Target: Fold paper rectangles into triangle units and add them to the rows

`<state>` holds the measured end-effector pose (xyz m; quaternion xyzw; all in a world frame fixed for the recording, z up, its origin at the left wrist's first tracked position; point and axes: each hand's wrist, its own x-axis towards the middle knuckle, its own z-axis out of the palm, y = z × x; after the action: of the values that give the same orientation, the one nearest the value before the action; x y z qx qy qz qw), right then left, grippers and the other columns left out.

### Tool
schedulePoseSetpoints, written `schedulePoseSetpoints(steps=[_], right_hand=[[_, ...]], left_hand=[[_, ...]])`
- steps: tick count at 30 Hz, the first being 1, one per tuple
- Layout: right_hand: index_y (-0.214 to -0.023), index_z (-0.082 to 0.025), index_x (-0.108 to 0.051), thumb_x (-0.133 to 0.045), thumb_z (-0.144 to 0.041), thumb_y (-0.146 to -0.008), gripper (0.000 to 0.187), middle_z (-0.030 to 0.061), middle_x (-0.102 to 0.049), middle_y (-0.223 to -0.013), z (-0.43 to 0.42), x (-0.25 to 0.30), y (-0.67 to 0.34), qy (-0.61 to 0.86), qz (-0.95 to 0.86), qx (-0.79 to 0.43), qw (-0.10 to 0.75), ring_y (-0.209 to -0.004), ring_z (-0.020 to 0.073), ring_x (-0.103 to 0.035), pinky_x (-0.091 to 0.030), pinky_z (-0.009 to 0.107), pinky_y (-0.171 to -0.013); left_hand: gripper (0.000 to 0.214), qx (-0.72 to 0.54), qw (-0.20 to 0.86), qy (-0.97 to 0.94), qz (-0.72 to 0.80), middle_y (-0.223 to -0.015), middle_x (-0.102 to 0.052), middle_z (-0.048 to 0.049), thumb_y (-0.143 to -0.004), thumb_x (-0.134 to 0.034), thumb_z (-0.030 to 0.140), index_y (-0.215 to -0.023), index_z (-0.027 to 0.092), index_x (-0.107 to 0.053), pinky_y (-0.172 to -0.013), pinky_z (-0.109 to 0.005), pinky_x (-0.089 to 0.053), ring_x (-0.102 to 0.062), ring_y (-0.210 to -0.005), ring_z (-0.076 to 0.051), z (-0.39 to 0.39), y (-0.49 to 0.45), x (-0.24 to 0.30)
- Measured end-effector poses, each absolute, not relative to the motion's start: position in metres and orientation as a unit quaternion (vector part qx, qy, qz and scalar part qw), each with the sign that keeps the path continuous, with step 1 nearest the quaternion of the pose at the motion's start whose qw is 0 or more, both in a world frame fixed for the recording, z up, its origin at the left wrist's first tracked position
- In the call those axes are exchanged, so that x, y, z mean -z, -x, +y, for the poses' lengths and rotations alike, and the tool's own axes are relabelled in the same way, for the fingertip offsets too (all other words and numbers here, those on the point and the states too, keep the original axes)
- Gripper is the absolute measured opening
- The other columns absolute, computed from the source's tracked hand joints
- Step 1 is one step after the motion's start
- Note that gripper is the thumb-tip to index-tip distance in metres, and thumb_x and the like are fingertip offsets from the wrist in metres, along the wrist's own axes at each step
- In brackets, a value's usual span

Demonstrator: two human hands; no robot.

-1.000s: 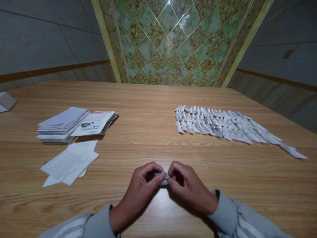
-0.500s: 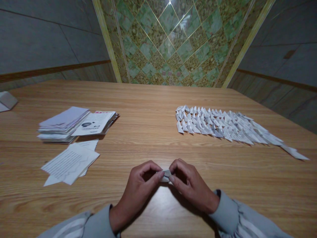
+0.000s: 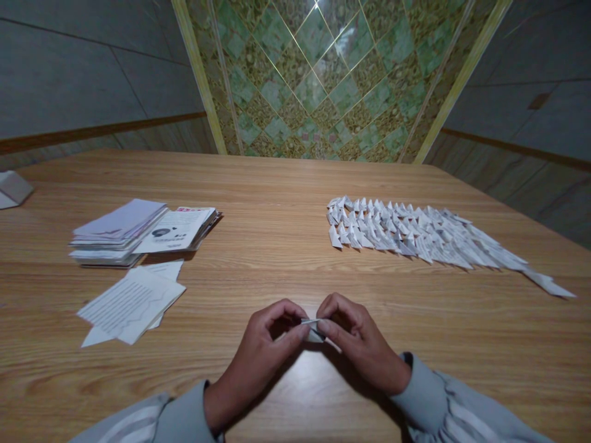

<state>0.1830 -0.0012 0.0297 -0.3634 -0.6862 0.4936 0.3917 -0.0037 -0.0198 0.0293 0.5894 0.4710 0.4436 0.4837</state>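
Head view: one pair of bare hands, low centre, over a wood-grain table (image 3: 258,277). Left hand (image 3: 263,341): forearm entering from the lower left in a grey sleeve (image 3: 182,415), wrist angled inward, index finger arched, thumb extended, thumb and index tips pinched on the left end of a small folded paper piece (image 3: 316,336). Right hand (image 3: 362,344): a near mirror of the left, in a matching grey cuff (image 3: 422,387), index finger curled, thumb and index tips pinched on the paper's right end. Folded paper piece: between the two sets of fingertips, near the tabletop; whether it touches the wood, cannot tell. Table: far edge straight, before a tiled wall panel (image 3: 318,92); right edge slanting outward toward the viewer. Open wood: a broad band from the fingertips to the far edge, bounded left by a paper stack (image 3: 122,221) and loose printed sheets (image 3: 132,304), right by close-set rows of folded paper shapes (image 3: 392,227). White angular object (image 3: 16,189): at the left picture edge, partly cut off, well apart from the hands.
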Motion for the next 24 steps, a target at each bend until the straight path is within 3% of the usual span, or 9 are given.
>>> schedulePoseSetpoints(steps=[9,17,20,24], right_hand=[[-0.075,-0.019,-0.054,-0.055,-0.033,-0.092,0.022,-0.0024,-0.051,-0.068,-0.0033,-0.0329,-0.183,0.373,-0.739,-0.446,0.34,-0.064,0.0129,-0.046,-0.034,0.025,-0.058],[-0.082,-0.019,-0.056,-0.057,-0.045,-0.094,0.029,0.0004,-0.06,-0.075,-0.0006,-0.0281,-0.1828,0.354,-0.646,-0.545,0.4,-0.071,0.0151,-0.055,-0.043,0.027,-0.067],[-0.082,-0.019,-0.056,-0.056,-0.044,-0.093,0.028,0.0018,-0.062,-0.076,-0.0008,-0.0306,-0.183,0.364,-0.654,-0.544,0.38,-0.072,0.0162,-0.056,-0.043,0.029,-0.066],[-0.086,-0.019,-0.058,-0.06,-0.038,-0.09,0.02,0.0012,-0.06,-0.076,-0.002,-0.0325,-0.182,0.391,-0.725,-0.448,0.347,-0.07,0.0159,-0.053,-0.038,0.028,-0.063]], left_hand=[[0.021,-0.41,0.484,-0.614,0.47,-0.069,-0.064,-0.0019,-0.086,-0.068,0.031,-0.072,0.015,-0.066,-0.061,-0.025,-0.044,-0.057,-0.066,-0.015,-0.0222,0.0056,-0.0238],[0.02,-0.42,0.556,-0.565,0.442,-0.079,-0.07,-0.0045,-0.086,-0.068,0.035,-0.085,0.015,-0.069,-0.068,-0.027,-0.048,-0.062,-0.073,-0.017,-0.0194,0.0028,-0.0216],[0.022,-0.415,0.535,-0.576,0.458,-0.076,-0.071,-0.0054,-0.087,-0.067,0.035,-0.079,0.015,-0.071,-0.068,-0.028,-0.048,-0.063,-0.072,-0.018,-0.0192,0.0038,-0.0213],[0.02,-0.4,0.436,-0.649,0.479,-0.072,-0.069,-0.0034,-0.087,-0.067,0.03,-0.074,0.016,-0.071,-0.064,-0.026,-0.045,-0.062,-0.069,-0.017,-0.0206,0.0063,-0.023]])
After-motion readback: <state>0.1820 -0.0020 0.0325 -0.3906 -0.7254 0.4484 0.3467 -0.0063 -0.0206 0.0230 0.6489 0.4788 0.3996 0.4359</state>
